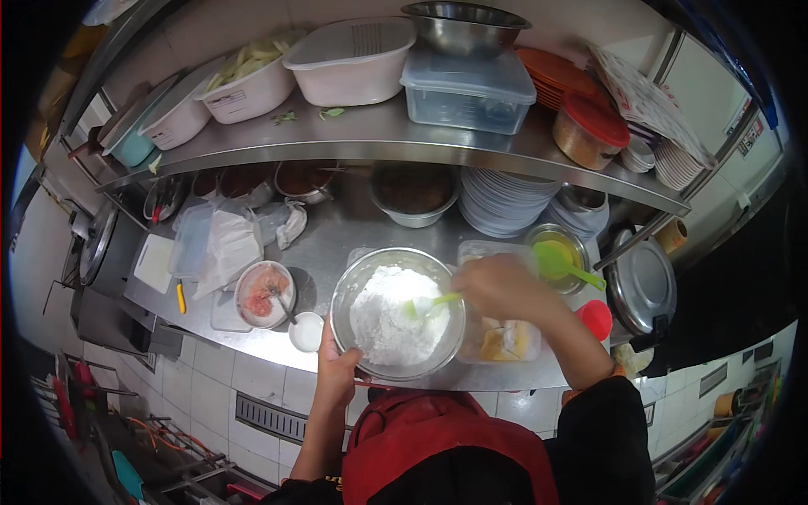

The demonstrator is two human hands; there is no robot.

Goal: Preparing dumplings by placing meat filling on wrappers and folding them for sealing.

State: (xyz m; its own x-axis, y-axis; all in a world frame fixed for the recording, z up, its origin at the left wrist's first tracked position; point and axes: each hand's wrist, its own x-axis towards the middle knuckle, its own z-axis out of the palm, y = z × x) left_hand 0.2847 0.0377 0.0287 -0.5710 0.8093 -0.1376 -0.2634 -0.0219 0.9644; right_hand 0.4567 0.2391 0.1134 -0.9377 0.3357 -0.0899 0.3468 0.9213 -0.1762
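Observation:
A metal mixing bowl (338,322) stands at the front of the steel worktop, holding a heap of white powder (391,315). My left hand (338,353) grips its left rim, thumb on top. In my right hand (495,287), blurred, is the handle of a light green spatula (429,304) whose head is in the powder. Right of the bowl, partly beneath my right forearm, a clear plastic tub (505,341) holds something yellow dusted with white. Left of the bowl are a small white dish (307,332) and a bowl of pink minced meat (265,293) with a spoon.
A metal bowl with yellow liquid (555,249) and a green ladle (565,265) stands back right, near a red cup (594,319). Stacked plates (502,202) fill the area behind. A steel shelf (379,150) crosses above. A yellow-handled knife (181,297) lies left.

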